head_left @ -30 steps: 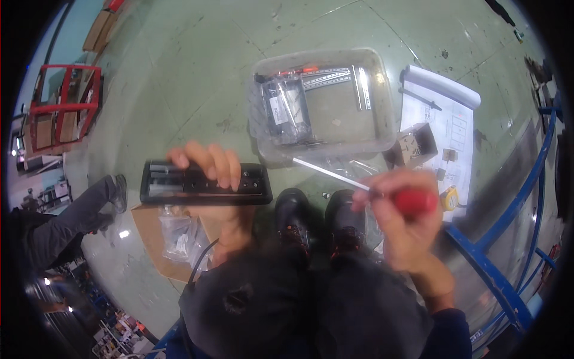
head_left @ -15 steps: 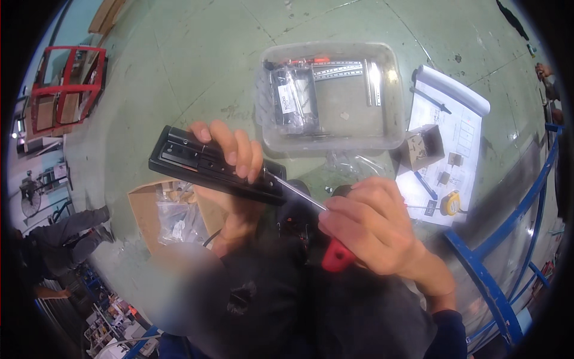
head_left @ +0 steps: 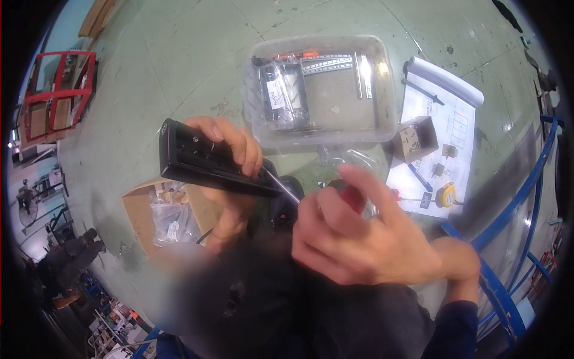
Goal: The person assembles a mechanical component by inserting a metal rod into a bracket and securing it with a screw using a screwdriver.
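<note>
My left hand [head_left: 234, 143] grips a long black rectangular housing [head_left: 200, 164], with fingers over its top face and the palm beneath. Small screws and slots show on that face; its long side is tilted up into view. In my right hand [head_left: 365, 239] is a screwdriver [head_left: 282, 186], its metal shaft reaching to the housing's right part beside my left fingertips. Red of its handle shows between my thumb and fingers. The shaft's tip is hidden near those fingertips, so I cannot tell whether it sits in a screw.
A clear plastic bin [head_left: 323, 136] with metal rails and bagged parts stands ahead. To its right lie a paper drawing [head_left: 460, 149], a small cardboard box [head_left: 417, 139], a pen [head_left: 420, 178] and a yellow tape measure [head_left: 447, 195]. An open carton [head_left: 137, 209] is at left; blue frame [head_left: 508, 221] at right.
The black housing has tilted, showing more of its long side. My right hand has turned over and come nearer to it, and the red handle now shows between thumb and fingers.
</note>
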Demonstrator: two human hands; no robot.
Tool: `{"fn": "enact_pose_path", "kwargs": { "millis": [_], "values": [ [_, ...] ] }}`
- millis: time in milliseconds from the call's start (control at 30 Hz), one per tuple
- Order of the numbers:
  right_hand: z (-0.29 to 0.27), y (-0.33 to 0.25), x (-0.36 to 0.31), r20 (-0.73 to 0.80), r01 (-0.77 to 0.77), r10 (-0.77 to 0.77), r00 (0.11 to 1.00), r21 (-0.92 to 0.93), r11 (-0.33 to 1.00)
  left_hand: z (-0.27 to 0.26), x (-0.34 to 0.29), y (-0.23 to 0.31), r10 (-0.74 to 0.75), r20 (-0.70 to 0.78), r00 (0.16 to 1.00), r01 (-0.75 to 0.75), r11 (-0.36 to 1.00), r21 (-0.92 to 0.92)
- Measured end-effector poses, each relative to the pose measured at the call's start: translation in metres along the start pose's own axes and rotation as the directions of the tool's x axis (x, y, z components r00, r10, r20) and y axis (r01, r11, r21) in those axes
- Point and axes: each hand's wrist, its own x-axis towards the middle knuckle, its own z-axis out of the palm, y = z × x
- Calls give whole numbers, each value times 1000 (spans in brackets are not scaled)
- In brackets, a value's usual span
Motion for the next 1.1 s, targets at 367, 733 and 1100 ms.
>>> {"fn": "enact_pose_path", "kwargs": {
  "millis": [367, 733, 1100],
  "values": [
    [37, -19, -16, 569, -452, 574, 589, 821, -350, -13, -7, -3, 358, 81, 930, -362, 932, 35],
    [58, 53, 13, -444, 196, -334, 832, -328, 924, -7, -12, -16, -136, -355, 925, 90, 986, -143],
    [50, -17, -16, 138, -493, 734, 665, 819, 293, -7, -22, -12, 307, 164, 938, -331, 931, 153]
  ]
}}
